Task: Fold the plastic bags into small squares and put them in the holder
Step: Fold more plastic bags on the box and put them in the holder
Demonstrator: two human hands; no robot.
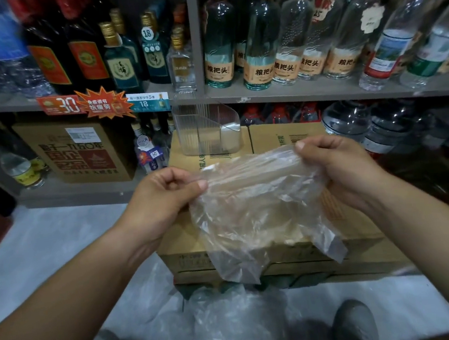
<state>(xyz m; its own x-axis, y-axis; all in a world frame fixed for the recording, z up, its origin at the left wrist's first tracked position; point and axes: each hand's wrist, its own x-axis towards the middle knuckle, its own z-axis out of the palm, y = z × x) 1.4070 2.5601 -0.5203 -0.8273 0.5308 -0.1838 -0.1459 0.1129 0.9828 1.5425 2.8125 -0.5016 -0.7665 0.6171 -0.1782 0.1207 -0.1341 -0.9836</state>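
Observation:
A clear plastic bag (252, 208) hangs stretched between my two hands above a cardboard box. My left hand (162, 198) pinches its upper left edge between thumb and curled fingers. My right hand (337, 169) grips the upper right edge. The bag's lower part droops over the box's front. A clear ribbed plastic holder (205, 130) stands on the far end of the box, just under the shelf edge. More crumpled clear bags (220, 325) lie on the floor by my feet.
Stacked cardboard boxes (180, 238) serve as the work surface. Behind them, shelves (292, 90) carry many glass bottles and price tags. A brown carton (77, 152) sits on the low shelf at left. My shoe (355, 322) is on the grey floor.

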